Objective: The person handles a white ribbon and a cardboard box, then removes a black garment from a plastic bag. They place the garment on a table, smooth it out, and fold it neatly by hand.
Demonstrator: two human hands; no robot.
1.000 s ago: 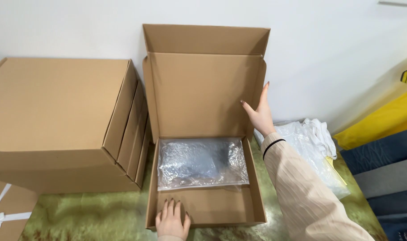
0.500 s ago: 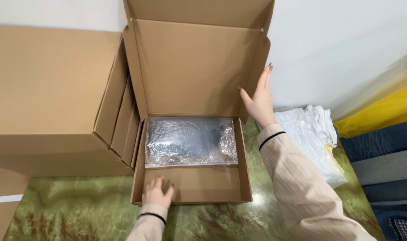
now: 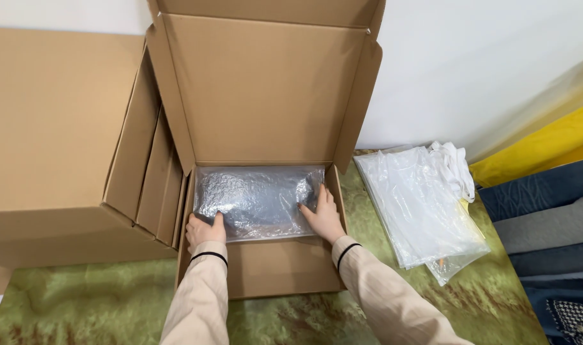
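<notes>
The bubble-wrapped parcel [image 3: 256, 201] lies inside the open cardboard box [image 3: 266, 268], long axis running between the hands. Left hand [image 3: 204, 231] and right hand [image 3: 322, 216] press its ends, seemingly flat and unclenched, equally near.

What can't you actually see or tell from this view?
- What is inside the bubble wrap: only a dark shape shows through.
- Left hand fingertips: tucked under the wrap.
- Open box top flap: cut off by the top edge.
- Plastic bags: contents unclear through the folds.
- Right hand palm: faces down.
</notes>
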